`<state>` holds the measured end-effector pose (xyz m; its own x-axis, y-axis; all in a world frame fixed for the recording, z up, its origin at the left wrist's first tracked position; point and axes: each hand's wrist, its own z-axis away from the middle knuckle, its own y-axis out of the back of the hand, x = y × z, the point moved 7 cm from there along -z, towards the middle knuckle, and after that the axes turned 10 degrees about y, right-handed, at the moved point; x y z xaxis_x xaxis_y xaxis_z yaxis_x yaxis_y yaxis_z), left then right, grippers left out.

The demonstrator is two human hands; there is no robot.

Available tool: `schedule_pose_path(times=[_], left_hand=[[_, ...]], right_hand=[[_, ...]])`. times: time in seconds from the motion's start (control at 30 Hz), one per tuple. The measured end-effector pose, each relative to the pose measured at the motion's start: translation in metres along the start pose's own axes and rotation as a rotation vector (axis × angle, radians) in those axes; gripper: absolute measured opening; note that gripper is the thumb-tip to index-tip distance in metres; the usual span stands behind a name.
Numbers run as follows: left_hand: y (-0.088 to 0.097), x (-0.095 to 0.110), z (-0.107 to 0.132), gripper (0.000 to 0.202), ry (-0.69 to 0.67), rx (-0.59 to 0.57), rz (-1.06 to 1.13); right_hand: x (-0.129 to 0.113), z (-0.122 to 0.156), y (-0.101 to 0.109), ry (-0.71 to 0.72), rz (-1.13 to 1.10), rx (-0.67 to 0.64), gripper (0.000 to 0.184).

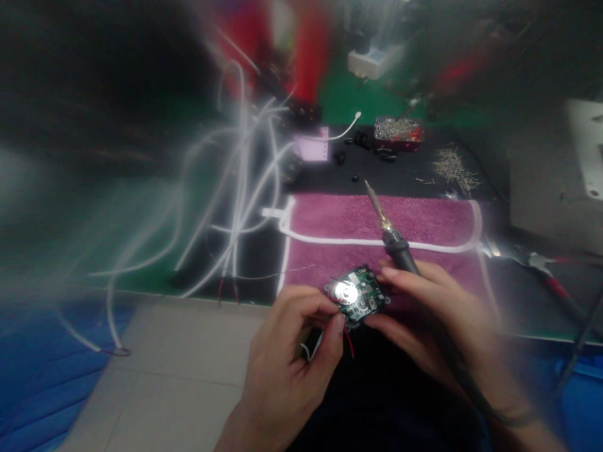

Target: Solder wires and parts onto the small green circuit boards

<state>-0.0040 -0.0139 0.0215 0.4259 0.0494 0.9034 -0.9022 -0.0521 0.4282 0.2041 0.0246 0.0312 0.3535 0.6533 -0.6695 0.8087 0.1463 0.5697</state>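
Observation:
My left hand (289, 345) pinches the left edge of a small circuit board (371, 294) between thumb and fingers. A round, shiny metal part (345, 292) glares on the board's face. A short red wire (349, 342) hangs below it, close to my left thumb. In my right hand (455, 320) a soldering iron (399, 246) lies across the fingers, its tip pointing up and away over the towel. The fingertips and thumb of that same hand are at the board's right edge. The iron's tip is apart from the board.
A folded purple towel (339, 220) lies on the black mat. White cables (240, 182) sprawl to the left. Behind are a box of small metal pins (399, 130), a pile of loose pins (455, 166) and a pink pad (313, 145). Red-handled pliers (541, 267) lie at the right.

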Motion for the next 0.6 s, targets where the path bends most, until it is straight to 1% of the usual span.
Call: schedule_pose_path(times=[0.13, 0.27, 0.33, 0.47, 0.53, 0.6], left_hand=[[-0.003, -0.003, -0.001, 0.021, 0.006, -0.015, -0.002], [-0.004, 0.000, -0.005, 0.019, 0.030, -0.014, 0.009], [-0.003, 0.003, -0.006, 0.018, 0.045, 0.005, 0.004], [0.002, 0.010, -0.001, 0.022, 0.062, 0.075, -0.080], [0.002, 0.011, 0.002, 0.025, 0.073, 0.083, -0.086], [0.000, 0.011, 0.003, 0.025, 0.084, 0.065, -0.051]], right_hand=[[0.001, 0.003, 0.000, -0.027, -0.021, 0.014, 0.057], [0.000, -0.001, 0.001, -0.001, -0.007, 0.000, 0.058], [-0.001, -0.003, 0.001, 0.025, 0.009, -0.006, 0.059], [-0.002, -0.003, 0.002, 0.069, 0.040, 0.008, 0.062], [-0.001, -0.001, 0.002, 0.045, 0.039, 0.008, 0.061], [0.000, -0.001, 0.001, 0.024, 0.049, -0.005, 0.058]])
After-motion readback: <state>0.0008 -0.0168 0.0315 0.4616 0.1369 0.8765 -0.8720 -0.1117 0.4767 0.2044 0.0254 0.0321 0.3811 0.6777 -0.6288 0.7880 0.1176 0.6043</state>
